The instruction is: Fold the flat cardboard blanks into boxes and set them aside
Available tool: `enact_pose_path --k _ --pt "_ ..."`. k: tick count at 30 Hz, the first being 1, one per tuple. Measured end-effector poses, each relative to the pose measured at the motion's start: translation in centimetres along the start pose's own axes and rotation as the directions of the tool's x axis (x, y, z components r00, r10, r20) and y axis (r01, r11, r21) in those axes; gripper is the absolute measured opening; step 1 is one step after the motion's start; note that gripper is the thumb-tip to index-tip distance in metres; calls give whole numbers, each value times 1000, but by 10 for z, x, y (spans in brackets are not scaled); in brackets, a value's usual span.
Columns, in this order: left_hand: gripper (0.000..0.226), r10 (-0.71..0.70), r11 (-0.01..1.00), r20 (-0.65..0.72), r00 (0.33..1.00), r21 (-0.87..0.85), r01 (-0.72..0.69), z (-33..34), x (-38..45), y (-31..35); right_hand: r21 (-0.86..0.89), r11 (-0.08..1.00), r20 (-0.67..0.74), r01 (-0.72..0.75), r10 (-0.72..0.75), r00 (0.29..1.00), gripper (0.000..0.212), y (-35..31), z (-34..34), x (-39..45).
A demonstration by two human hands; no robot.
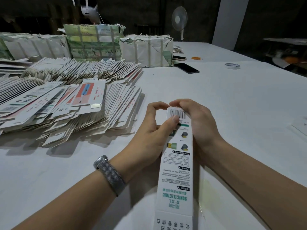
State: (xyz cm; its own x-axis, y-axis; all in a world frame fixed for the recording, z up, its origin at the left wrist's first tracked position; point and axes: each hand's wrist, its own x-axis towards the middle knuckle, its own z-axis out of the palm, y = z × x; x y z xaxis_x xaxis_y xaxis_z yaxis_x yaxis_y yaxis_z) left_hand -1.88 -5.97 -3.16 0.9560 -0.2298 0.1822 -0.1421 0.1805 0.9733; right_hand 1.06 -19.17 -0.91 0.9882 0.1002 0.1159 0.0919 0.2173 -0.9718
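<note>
A long white printed box [177, 171] with a barcode at its far end lies lengthwise between my hands, running toward me over the white table [232, 97]. My left hand [154, 130] grips the box's far end, thumb pressed on the barcode panel and fingers curled over the end. My right hand [197, 123] holds the same end from the right, fingers curled over the top flap. A large spread heap of flat blanks [74, 100] lies to the left.
Strapped bundles of blanks [146, 50] stand at the back. Two phones [186, 68], an orange item [196, 58] and a tape roll [232, 65] lie beyond my hands. A fan [179, 19] stands behind the table. Flat sheets [300, 127] sit at the right edge.
</note>
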Motion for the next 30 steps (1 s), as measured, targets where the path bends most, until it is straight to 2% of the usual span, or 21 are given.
enact_pose_path --k 4,6,9,15,24,30 --pt "19 10 1000 -1 1000 -7 -10 -1 2 0 25 999 -47 43 -41 998 19 3 0 1" --pt "15 19 1000 -33 999 -19 -19 -1 3 1 18 997 -40 71 -70 997 14 5 1 1" --pt "22 49 999 -90 995 -18 -51 -3 5 1 19 994 -1 105 -105 994 4 8 2 0" --pt "16 92 996 -171 981 23 -90 -2 7 -2 5 989 30 151 -151 988 20 15 3 -1" --pt "15 116 993 -160 980 53 -109 -4 7 -7 -75 988 24 133 -132 991 9 17 -1 4" --pt "16 109 994 -169 979 24 -107 -4 6 -5 -58 991 10 124 -123 992 8 18 1 4"
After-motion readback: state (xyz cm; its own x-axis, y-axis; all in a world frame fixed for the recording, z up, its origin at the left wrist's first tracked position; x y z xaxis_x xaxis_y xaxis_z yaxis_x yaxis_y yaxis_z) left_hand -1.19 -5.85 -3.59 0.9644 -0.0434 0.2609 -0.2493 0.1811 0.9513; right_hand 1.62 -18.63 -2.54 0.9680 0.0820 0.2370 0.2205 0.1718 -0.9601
